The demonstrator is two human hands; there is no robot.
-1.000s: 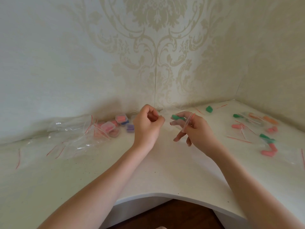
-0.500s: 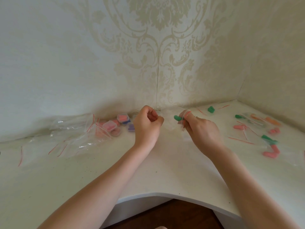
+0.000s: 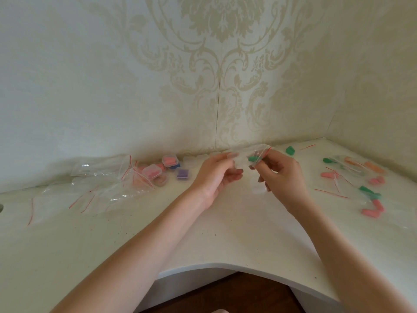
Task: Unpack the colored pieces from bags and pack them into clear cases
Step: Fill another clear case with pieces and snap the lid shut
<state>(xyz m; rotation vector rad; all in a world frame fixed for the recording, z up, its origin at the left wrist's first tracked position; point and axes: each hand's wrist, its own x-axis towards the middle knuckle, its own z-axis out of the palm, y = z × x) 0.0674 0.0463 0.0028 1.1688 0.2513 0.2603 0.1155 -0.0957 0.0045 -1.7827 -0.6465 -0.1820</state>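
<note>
My right hand (image 3: 279, 172) pinches a small clear zip bag (image 3: 259, 154) with a red seal line, and a green piece (image 3: 253, 158) shows at its mouth. My left hand (image 3: 216, 175) is raised just left of it, thumb and forefinger pinching the bag's other edge. A clear case (image 3: 259, 188) lies on the white desk (image 3: 225, 233) under my right hand. Filled clear cases with pink pieces (image 3: 151, 172) and a purple one (image 3: 182, 174) sit at the back left.
Empty clear bags (image 3: 101, 184) with red seals lie at the left. At the right are bagged and loose green, pink and orange pieces (image 3: 370, 193), and a lone green piece (image 3: 290, 150) near the wall. The desk front edge curves inward.
My left hand has uncurled from a fist and taken hold of the bag's edge. My right hand has lifted the bag slightly and holds it by the mouth.
</note>
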